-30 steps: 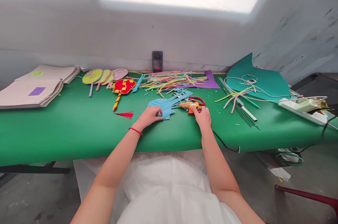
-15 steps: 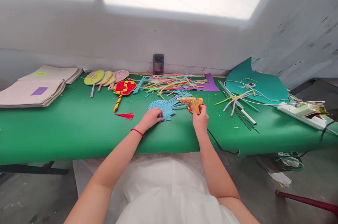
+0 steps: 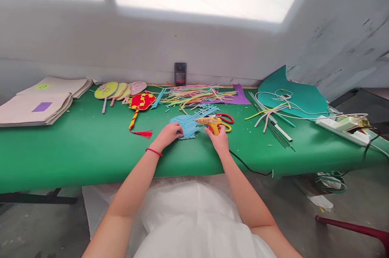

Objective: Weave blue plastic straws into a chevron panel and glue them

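Blue panel [image 3: 189,125] (ribbed) between both hands [image 3: 167,135]

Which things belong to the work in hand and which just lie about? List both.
In use, seemingly:
yellow plastic glue gun, in the right hand
light-blue panel of strips, touched by the left hand

Apparently just lying about:
round red-and-yellow fan with red tassel
curved teal sheet
beige stack with purple rectangle

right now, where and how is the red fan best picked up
Take the red fan by its twisted handle, probably pinched across the middle from the near side. The handle is slim and points toward that side, while the body is broad and flat. The tassel trails from the handle's near end, so grip above it.
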`<state>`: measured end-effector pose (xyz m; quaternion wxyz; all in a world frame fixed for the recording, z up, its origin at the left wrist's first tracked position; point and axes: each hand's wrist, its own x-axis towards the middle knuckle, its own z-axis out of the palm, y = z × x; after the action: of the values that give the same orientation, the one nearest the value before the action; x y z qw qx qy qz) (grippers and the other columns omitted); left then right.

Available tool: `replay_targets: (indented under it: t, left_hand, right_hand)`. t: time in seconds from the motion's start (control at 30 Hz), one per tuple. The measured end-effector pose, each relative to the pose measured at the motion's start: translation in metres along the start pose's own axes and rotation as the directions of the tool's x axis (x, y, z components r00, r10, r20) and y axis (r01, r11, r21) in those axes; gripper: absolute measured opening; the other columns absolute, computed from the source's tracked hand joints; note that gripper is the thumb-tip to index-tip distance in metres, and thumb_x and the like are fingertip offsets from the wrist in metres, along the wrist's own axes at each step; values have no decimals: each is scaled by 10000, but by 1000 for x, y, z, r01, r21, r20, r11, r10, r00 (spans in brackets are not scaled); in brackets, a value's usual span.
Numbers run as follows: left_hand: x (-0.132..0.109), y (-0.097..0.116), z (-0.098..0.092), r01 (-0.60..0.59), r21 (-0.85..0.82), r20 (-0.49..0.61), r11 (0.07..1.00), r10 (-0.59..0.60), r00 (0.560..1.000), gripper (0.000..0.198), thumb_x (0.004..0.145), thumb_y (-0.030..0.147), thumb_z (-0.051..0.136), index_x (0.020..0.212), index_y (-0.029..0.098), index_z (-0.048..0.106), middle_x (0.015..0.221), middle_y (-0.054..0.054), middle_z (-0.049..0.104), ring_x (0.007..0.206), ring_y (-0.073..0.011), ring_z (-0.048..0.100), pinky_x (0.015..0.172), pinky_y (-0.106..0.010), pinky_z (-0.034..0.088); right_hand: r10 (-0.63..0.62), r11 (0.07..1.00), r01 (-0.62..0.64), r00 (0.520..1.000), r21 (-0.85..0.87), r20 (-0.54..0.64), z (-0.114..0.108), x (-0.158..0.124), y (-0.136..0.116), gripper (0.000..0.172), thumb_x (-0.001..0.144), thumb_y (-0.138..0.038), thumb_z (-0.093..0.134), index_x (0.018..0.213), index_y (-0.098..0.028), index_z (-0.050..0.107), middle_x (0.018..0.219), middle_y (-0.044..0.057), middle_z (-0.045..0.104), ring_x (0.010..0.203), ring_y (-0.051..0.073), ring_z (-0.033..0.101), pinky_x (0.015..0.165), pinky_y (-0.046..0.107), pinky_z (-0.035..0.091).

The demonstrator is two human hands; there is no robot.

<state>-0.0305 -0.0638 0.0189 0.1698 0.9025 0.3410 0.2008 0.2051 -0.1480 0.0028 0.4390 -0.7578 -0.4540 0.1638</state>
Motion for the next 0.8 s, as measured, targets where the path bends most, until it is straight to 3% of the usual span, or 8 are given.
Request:
replay_targets:
  t: [0.13, 0.23, 0.3, 0.37, 0.47, 0.6, 0.8]
  left_hand:
    - [1, 1, 1, 2, -29, 0, 1000, -2, 1000, 56, 803, 187, 582, 767, 193, 624, 864, -33, 616, 806, -166, 569, 736, -279, 431]
    - [1, 4, 0, 65, -165, -38, 984, -73, 997, 57, 826, 219, 556, 798, 196, 600, 845, -17, 640, 798, -157, 579, 736, -271, 437]
    - [1, 6, -2, 113, -268, -128, 957, -152, 980, 75, 848, 254, 529, 841, 197, 578, 852, -13, 651, 802, -153, 587, 738, -266, 446]
    - [1, 6, -5, 146, -302, -264, 942, -230, 937, 96, 870, 276, 500, 883, 200, 557, 884, -20, 654, 832, -157, 594, 763, -273, 451]
    - [1, 3, -7, 227, -184, -391, 956, -283, 876, 83, 875, 243, 487, 899, 205, 557, 909, -34, 651, 878, -177, 594, 814, -306, 440]
    - [-1, -3, -1, 289, 25, -281, 957, -271, 921, 119, 835, 156, 506, 866, 216, 605, 966, -47, 628, 904, -197, 591, 829, -329, 436]
    - [-1, -8, 7, 274, 45, -187, 961, -261, 947, 149, 818, 151, 535, 899, 214, 643, 978, -49, 603, 924, -196, 579, 817, -319, 455]
  right_hand:
    - [28, 999, -28, 999, -29, 15, 2, 2, 1, 656, 576, -629, 672, 1039, -236, 425, 903, 67, 657, 818, 257, 630, 649, 309, 439]
    - [6, 1000, -6, 1000, 6, -30, 3, 3, 4, 608, 604, -601, 650, 1027, -236, 412, 925, 71, 656, 813, 254, 629, 658, 318, 440]
    - [-17, 999, 19, 997, 26, -78, 3, 3, 5, 573, 634, -584, 621, 1033, -233, 407, 963, 82, 655, 824, 254, 627, 662, 322, 439]
    - [-23, 1000, 24, 995, 5, -100, 2, 3, 5, 553, 654, -569, 602, 1046, -230, 409, 997, 93, 650, 833, 257, 625, 651, 323, 436]
    - [-41, 995, 37, 998, -92, -41, 0, 1, 4, 511, 664, -543, 595, 1040, -235, 437, 995, 83, 646, 814, 257, 622, 629, 322, 431]
    - [-139, 973, 148, 988, -179, 65, -3, -2, 7, 483, 668, -497, 596, 1053, -233, 470, 1007, 66, 647, 804, 245, 615, 662, 336, 445]
    - [-274, 926, 285, 959, -246, 76, -4, -7, 14, 444, 691, -425, 586, 1072, -212, 504, 994, 80, 649, 858, 261, 612, 726, 371, 468]
